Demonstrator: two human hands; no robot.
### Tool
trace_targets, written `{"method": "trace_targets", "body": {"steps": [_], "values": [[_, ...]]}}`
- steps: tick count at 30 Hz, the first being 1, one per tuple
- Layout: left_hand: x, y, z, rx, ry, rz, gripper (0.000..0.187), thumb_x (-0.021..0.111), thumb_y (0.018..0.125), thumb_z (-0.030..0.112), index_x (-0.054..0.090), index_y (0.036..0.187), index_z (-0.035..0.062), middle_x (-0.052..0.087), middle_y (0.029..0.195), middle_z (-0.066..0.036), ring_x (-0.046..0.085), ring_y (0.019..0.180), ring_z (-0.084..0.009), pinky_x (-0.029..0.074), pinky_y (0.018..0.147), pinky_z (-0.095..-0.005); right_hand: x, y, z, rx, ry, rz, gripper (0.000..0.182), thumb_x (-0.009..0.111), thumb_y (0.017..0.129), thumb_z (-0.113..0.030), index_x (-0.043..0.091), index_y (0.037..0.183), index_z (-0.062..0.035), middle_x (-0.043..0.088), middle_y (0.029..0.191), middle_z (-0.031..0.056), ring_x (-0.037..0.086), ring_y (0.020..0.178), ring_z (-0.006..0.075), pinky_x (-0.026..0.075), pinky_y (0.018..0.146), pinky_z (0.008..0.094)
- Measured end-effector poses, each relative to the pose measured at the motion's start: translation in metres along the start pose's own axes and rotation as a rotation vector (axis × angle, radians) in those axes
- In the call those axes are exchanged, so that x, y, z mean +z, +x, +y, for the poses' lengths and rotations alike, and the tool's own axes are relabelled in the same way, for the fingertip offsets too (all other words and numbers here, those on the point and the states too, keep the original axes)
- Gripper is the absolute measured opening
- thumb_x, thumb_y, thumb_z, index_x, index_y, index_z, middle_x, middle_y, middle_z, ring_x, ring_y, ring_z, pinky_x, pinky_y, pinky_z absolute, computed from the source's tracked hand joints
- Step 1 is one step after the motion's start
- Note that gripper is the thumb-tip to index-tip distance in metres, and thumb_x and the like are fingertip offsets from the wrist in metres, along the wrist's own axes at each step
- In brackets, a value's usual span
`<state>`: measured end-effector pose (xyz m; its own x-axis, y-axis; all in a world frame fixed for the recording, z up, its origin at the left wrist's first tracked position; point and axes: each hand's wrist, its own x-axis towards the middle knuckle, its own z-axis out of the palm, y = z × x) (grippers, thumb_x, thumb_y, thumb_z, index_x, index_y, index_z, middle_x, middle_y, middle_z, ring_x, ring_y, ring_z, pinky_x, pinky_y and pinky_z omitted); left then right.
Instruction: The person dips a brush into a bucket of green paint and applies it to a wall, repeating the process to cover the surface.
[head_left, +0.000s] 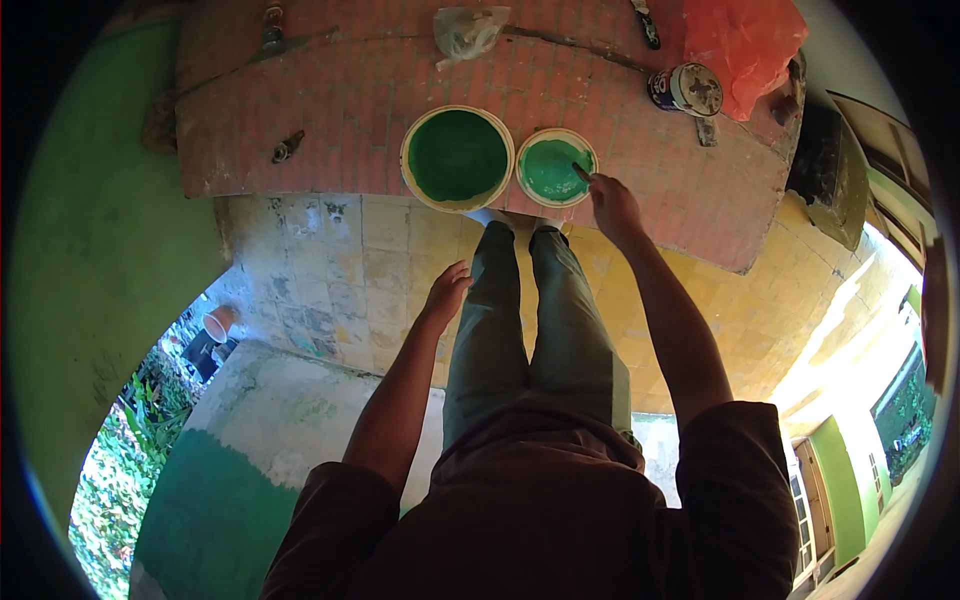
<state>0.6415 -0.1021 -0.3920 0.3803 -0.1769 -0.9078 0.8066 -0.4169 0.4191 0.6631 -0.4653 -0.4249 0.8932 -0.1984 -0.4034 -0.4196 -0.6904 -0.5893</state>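
Note:
My right hand [613, 205] is closed on a short, dark stick-like handle [580, 171], whose far end reaches into the smaller bucket of light green paint [556, 168]. Whether that end carries bristles is hidden. Touching or nearly touching this bucket on its left is a larger pale-rimmed bucket [405, 165] with darker green paint inside. My left hand [448, 291] hangs beside my left knee, fingers loosely apart and holding nothing.
Both buckets stand on a worn reddish mat [340, 130]. Around them lie a clear plastic bag [468, 32], a paint can [697, 90], a red plastic bag [745, 50] and a small dark object [288, 147]. Behind me a wall [215, 520] is partly painted green.

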Motion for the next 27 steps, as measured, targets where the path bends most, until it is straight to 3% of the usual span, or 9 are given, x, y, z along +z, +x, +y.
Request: {"method": "trace_targets", "body": {"steps": [2, 4, 7, 13, 17, 19, 20, 22, 27], "values": [[-0.001, 0.001, -0.001, 0.000, -0.009, -0.001, 0.050, 0.054, 0.087, 0.018, 0.045, 0.134, 0.0058, 0.057, 0.124, -0.009, 0.052, 0.113, -0.0161, 0.038, 0.091, -0.0277, -0.001, 0.006, 0.012, -0.025, 0.051, 0.120, 0.031, 0.053, 0.091, -0.015, 0.058, 0.120, -0.0083, 0.061, 0.079, 0.0136, 0.064, 0.073, 0.0307, 0.052, 0.065, 0.0408], [-0.003, 0.002, -0.003, 0.008, 0.012, 0.001, 0.050, 0.054, 0.087, 0.019, 0.045, 0.134, 0.0059, 0.057, 0.124, -0.008, 0.051, 0.112, -0.0160, 0.038, 0.090, -0.0269, -0.009, 0.011, 0.014, 0.388, 0.513, -0.012, 0.029, 0.055, 0.092, -0.019, 0.060, 0.115, -0.0026, 0.057, 0.067, 0.0064, 0.063, 0.061, 0.0197, 0.051, 0.056, 0.0337], [-0.004, 0.001, -0.004, -0.014, 0.015, 0.010, 0.050, 0.054, 0.087, 0.020, 0.045, 0.135, 0.0069, 0.057, 0.124, -0.007, 0.051, 0.112, -0.0158, 0.037, 0.089, -0.0262, -0.011, 0.013, 0.018, 0.531, 0.840, -0.002, 0.027, 0.052, 0.092, -0.019, 0.063, 0.109, -0.0006, 0.058, 0.069, 0.0056, 0.057, 0.049, 0.0118, 0.045, 0.046, 0.0253], [-0.002, -0.005, 0.000, -0.042, 0.024, 0.006, 0.051, 0.054, 0.087, 0.025, 0.045, 0.135, 0.0110, 0.056, 0.126, -0.005, 0.049, 0.112, -0.0144, 0.037, 0.088, -0.0290, 0.010, 0.012, 0.025, 0.636, 1.088, 0.058, 0.026, 0.052, 0.093, -0.018, 0.062, 0.112, -0.0033, 0.051, 0.064, 0.0002, 0.054, 0.048, 0.0114, 0.041, 0.044, 0.0245], [-0.001, -0.006, 0.002, -0.027, 0.036, -0.013, 0.052, 0.055, 0.087, 0.026, 0.045, 0.136, 0.0122, 0.055, 0.127, -0.005, 0.048, 0.112, -0.0144, 0.037, 0.088, -0.0309, 0.039, 0.013, 0.053, 0.688, 0.918, 0.090, 0.025, 0.051, 0.093, -0.019, 0.063, 0.111, -0.0042, 0.050, 0.062, -0.0006, 0.053, 0.050, 0.0092, 0.042, 0.046, 0.0259], [0.002, -0.011, 0.014, -0.063, -0.002, 0.025, 0.050, 0.057, 0.086, 0.015, 0.044, 0.133, -0.0002, 0.052, 0.130, -0.019, 0.049, 0.123, -0.0240, 0.036, 0.102, -0.0305, 0.050, 0.016, 0.063, 0.605, 0.649, 0.170, 0.025, 0.052, 0.091, -0.020, 0.066, 0.104, -0.0023, 0.054, 0.064, 0.0027, 0.055, 0.055, 0.0127, 0.045, 0.052, 0.0315], [0.004, -0.012, 0.016, -0.063, -0.002, 0.024, 0.050, 0.057, 0.086, 0.015, 0.044, 0.133, -0.0002, 0.052, 0.130, -0.019, 0.049, 0.123, -0.0240, 0.036, 0.102, -0.0305, 0.054, 0.015, 0.068, 0.606, 0.648, 0.171, 0.025, 0.052, 0.091, -0.020, 0.066, 0.104, -0.0023, 0.054, 0.064, 0.0027, 0.055, 0.055, 0.0127, 0.045, 0.052, 0.0315], [0.004, -0.012, 0.018, -0.059, -0.012, 0.020, 0.051, 0.057, 0.087, 0.015, 0.044, 0.133, -0.0013, 0.053, 0.129, -0.019, 0.049, 0.122, -0.0240, 0.036, 0.101, -0.0304, 0.047, 0.015, 0.052, 0.609, 0.440, 0.243, 0.026, 0.053, 0.086, -0.018, 0.069, 0.093, 0.0009, 0.067, 0.084, 0.0180, 0.065, 0.077, 0.0260, 0.050, 0.071, 0.0396], [0.007, -0.011, 0.022, -0.058, -0.015, 0.020, 0.051, 0.056, 0.087, 0.015, 0.043, 0.133, -0.0020, 0.052, 0.130, -0.019, 0.049, 0.122, -0.0240, 0.036, 0.101, -0.0304, 0.049, 0.030, 0.054, 0.522, 0.295, 0.252, 0.026, 0.054, 0.087, -0.021, 0.068, 0.094, -0.0002, 0.067, 0.082, 0.0194, 0.066, 0.078, 0.0294, 0.050, 0.070, 0.0399]]}}
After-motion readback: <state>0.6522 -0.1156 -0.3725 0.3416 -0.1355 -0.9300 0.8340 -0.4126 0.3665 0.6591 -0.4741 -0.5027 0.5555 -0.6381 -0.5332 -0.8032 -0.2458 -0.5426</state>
